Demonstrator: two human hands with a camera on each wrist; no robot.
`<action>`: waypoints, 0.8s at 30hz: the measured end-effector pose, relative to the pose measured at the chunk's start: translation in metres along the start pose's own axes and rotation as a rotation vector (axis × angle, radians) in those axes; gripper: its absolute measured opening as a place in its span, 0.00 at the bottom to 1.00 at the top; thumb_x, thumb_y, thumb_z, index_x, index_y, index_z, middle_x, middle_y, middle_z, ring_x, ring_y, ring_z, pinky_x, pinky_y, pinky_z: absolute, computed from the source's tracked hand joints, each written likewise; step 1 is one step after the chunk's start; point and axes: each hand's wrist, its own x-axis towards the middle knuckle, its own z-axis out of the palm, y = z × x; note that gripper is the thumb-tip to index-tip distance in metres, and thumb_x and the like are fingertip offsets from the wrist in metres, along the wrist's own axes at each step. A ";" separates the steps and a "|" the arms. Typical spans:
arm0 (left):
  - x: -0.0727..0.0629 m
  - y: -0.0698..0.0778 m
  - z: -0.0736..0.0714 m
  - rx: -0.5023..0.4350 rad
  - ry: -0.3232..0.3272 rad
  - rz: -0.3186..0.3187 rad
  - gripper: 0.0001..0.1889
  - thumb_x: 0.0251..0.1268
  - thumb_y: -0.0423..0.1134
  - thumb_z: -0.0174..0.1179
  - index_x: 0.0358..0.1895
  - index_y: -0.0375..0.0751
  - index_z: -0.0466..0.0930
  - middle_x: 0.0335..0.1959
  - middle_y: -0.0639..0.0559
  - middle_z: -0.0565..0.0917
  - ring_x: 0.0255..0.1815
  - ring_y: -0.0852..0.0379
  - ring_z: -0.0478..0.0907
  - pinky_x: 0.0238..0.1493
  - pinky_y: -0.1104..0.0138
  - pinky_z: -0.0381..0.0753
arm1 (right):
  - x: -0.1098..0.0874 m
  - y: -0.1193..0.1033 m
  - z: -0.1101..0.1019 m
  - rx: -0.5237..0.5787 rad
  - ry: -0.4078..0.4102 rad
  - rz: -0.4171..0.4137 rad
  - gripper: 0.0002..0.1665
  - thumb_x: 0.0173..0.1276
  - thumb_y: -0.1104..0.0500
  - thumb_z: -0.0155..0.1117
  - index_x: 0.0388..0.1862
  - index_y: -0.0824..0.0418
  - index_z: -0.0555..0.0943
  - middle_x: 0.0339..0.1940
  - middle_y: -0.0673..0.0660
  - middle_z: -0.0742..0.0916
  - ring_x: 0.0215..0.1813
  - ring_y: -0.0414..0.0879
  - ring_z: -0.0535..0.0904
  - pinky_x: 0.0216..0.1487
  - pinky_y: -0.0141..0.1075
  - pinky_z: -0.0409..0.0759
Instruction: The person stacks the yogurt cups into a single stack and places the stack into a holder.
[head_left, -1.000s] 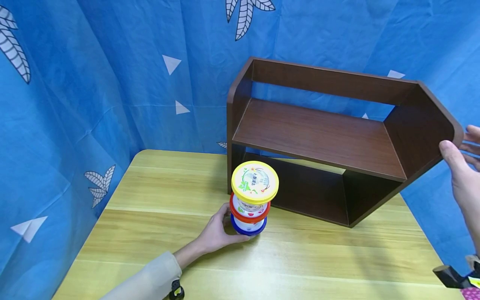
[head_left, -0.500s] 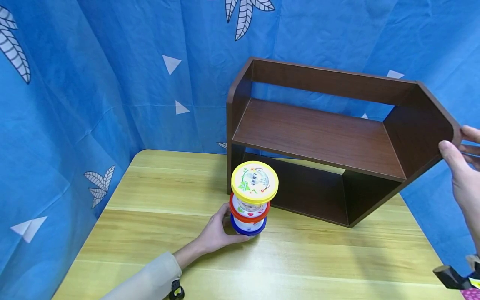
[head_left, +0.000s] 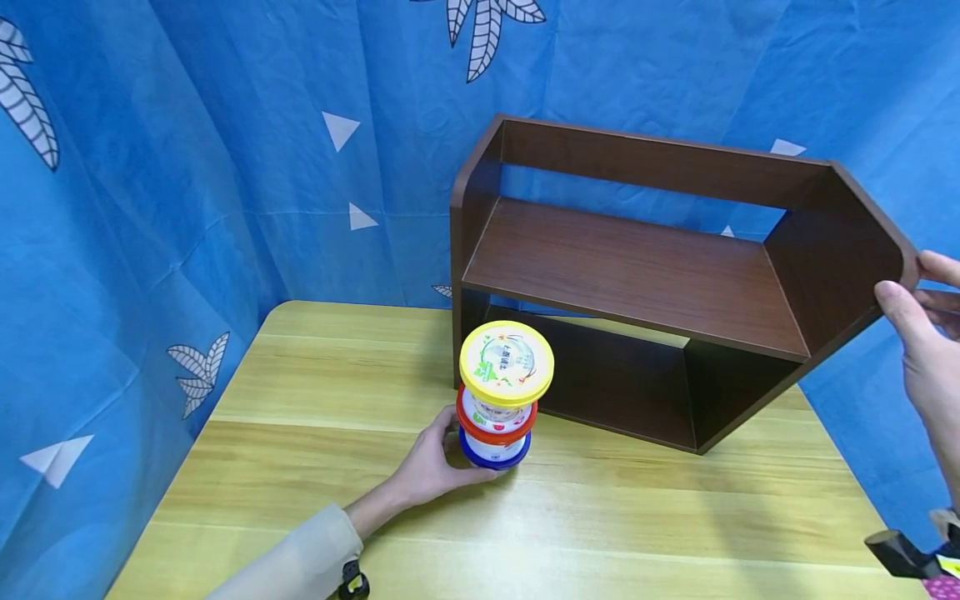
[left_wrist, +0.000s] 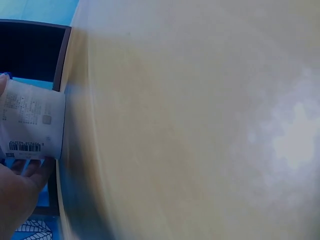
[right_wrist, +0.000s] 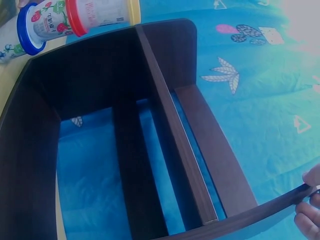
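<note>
Three white plastic tubs stand stacked upright on the table: one with a yellow lid [head_left: 507,362] on top, one with a red lid [head_left: 497,427] in the middle and one with a blue lid [head_left: 495,454] at the bottom. My left hand [head_left: 431,468] grips the lowest tub, thumb in front and fingers at the far side. In the left wrist view, a barcode shows on that tub [left_wrist: 30,120]. To the right, a dark brown two-tier wooden shelf [head_left: 645,267] stands at an angle. My right hand [head_left: 926,358] pinches its right side panel, thumb inside, fingers outside.
The light wooden table [head_left: 337,375] runs under everything, its back left corner rounded. A blue curtain [head_left: 225,150] with white leaves and triangles hangs behind and at both sides. The shelf's left panel stands right behind the tub stack.
</note>
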 end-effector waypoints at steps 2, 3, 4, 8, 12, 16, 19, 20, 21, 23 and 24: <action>0.001 0.000 0.000 0.001 0.001 0.006 0.47 0.52 0.48 0.83 0.75 0.50 0.65 0.67 0.54 0.80 0.71 0.51 0.78 0.76 0.47 0.76 | 0.000 0.000 0.000 0.003 0.002 -0.003 0.27 0.83 0.55 0.58 0.77 0.46 0.74 0.48 0.21 0.71 0.47 0.21 0.65 0.51 0.16 0.62; 0.001 0.000 0.000 0.000 0.000 0.008 0.47 0.53 0.48 0.83 0.75 0.50 0.65 0.68 0.55 0.80 0.72 0.51 0.78 0.76 0.46 0.75 | 0.000 0.001 0.000 0.006 0.004 -0.006 0.27 0.83 0.55 0.58 0.77 0.46 0.74 0.48 0.21 0.71 0.47 0.21 0.65 0.51 0.17 0.62; 0.001 0.001 0.000 0.000 0.000 0.011 0.47 0.53 0.47 0.83 0.75 0.51 0.65 0.68 0.55 0.80 0.72 0.51 0.77 0.77 0.46 0.75 | 0.000 0.001 0.000 0.010 0.006 -0.010 0.26 0.83 0.55 0.58 0.77 0.46 0.74 0.49 0.21 0.71 0.48 0.21 0.65 0.52 0.18 0.61; 0.001 0.003 0.001 -0.007 0.006 0.015 0.47 0.52 0.47 0.83 0.75 0.50 0.65 0.68 0.55 0.80 0.72 0.51 0.77 0.77 0.46 0.75 | -0.001 0.000 0.001 0.009 0.013 -0.024 0.27 0.83 0.55 0.57 0.77 0.46 0.74 0.50 0.20 0.71 0.49 0.21 0.64 0.56 0.21 0.60; 0.001 0.005 0.001 -0.004 0.024 0.023 0.47 0.51 0.46 0.84 0.75 0.49 0.66 0.67 0.55 0.80 0.71 0.52 0.77 0.76 0.47 0.75 | -0.001 -0.001 0.001 0.002 0.011 -0.012 0.27 0.83 0.55 0.57 0.78 0.46 0.74 0.49 0.20 0.71 0.49 0.21 0.64 0.56 0.20 0.61; 0.002 0.009 0.000 -0.001 0.043 0.034 0.47 0.50 0.45 0.84 0.74 0.50 0.67 0.66 0.56 0.80 0.69 0.53 0.77 0.75 0.48 0.76 | 0.000 -0.001 0.001 0.010 0.001 0.014 0.27 0.83 0.55 0.58 0.78 0.46 0.73 0.49 0.21 0.71 0.49 0.22 0.65 0.52 0.16 0.63; 0.004 0.012 0.000 -0.003 0.058 0.040 0.46 0.50 0.44 0.84 0.73 0.50 0.68 0.65 0.56 0.80 0.67 0.54 0.77 0.73 0.49 0.78 | 0.000 0.000 0.000 0.006 -0.005 0.033 0.27 0.83 0.54 0.58 0.78 0.45 0.73 0.49 0.21 0.71 0.49 0.22 0.66 0.51 0.15 0.64; 0.004 0.014 0.000 -0.005 0.063 0.042 0.46 0.50 0.44 0.84 0.72 0.50 0.68 0.65 0.57 0.80 0.67 0.54 0.77 0.72 0.49 0.79 | 0.000 0.000 0.000 0.002 -0.006 0.036 0.27 0.82 0.54 0.58 0.78 0.45 0.73 0.49 0.21 0.71 0.49 0.23 0.66 0.51 0.14 0.64; 0.004 0.015 0.000 -0.008 0.070 0.044 0.45 0.50 0.44 0.84 0.72 0.50 0.68 0.65 0.56 0.80 0.66 0.54 0.77 0.72 0.49 0.79 | 0.000 -0.001 0.001 0.002 -0.007 0.037 0.27 0.82 0.54 0.58 0.78 0.45 0.73 0.48 0.21 0.71 0.48 0.23 0.66 0.51 0.14 0.64; 0.005 0.019 0.000 -0.007 0.087 0.044 0.45 0.49 0.45 0.85 0.71 0.50 0.69 0.64 0.56 0.80 0.66 0.54 0.77 0.71 0.50 0.80 | 0.000 -0.001 0.001 -0.002 -0.006 0.041 0.27 0.82 0.53 0.58 0.78 0.44 0.73 0.48 0.21 0.72 0.48 0.22 0.66 0.51 0.14 0.64; 0.005 0.020 0.000 -0.011 0.096 0.042 0.45 0.49 0.45 0.85 0.71 0.50 0.69 0.64 0.56 0.80 0.66 0.53 0.77 0.71 0.50 0.80 | -0.001 -0.002 0.001 0.000 -0.004 0.041 0.27 0.82 0.53 0.58 0.78 0.44 0.73 0.48 0.21 0.72 0.48 0.22 0.66 0.51 0.14 0.64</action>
